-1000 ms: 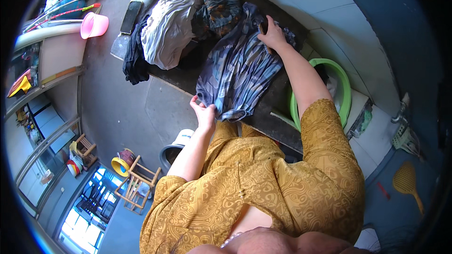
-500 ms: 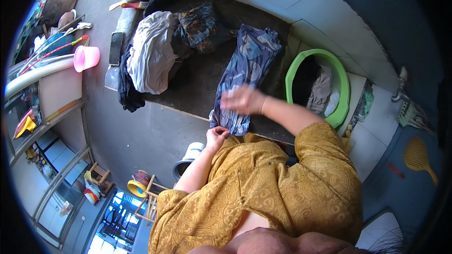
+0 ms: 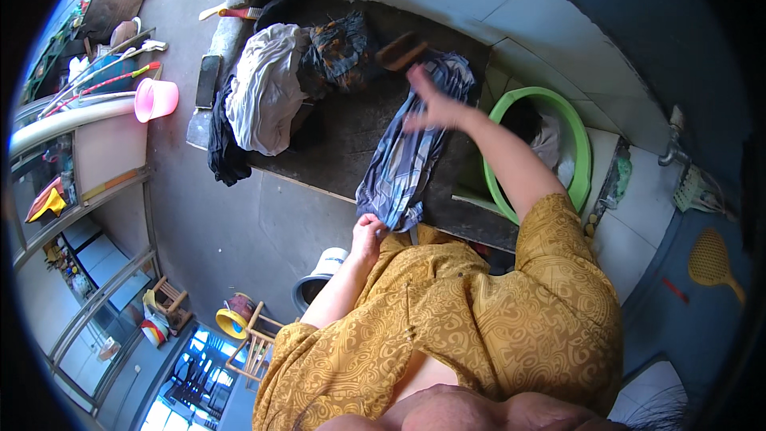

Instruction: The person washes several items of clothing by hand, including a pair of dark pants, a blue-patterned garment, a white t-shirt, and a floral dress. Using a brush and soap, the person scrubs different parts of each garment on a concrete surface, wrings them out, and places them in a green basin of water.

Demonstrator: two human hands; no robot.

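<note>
One patterned garment [image 3: 396, 172], near edge pinched by left hand [image 3: 367, 237]; right hand [image 3: 437, 110] splayed, gripping nothing, beside far brush [image 3: 400, 52]. Apparent step: straightening; next calls for flat cloth.

Pinching the near end of a blue patterned garment [image 3: 399, 166] in the left hand [image 3: 367, 237], at the front edge of the dark counter [image 3: 339, 144]. Holding the right hand [image 3: 441, 110] splayed over its far half, with a blurred brown brush [image 3: 401, 52] just past the fingertips. With a dark orange-marked garment [image 3: 341, 48] and crumpled white garment [image 3: 265, 88] to the left, and a green tub [image 3: 585, 140] to the right.
</note>
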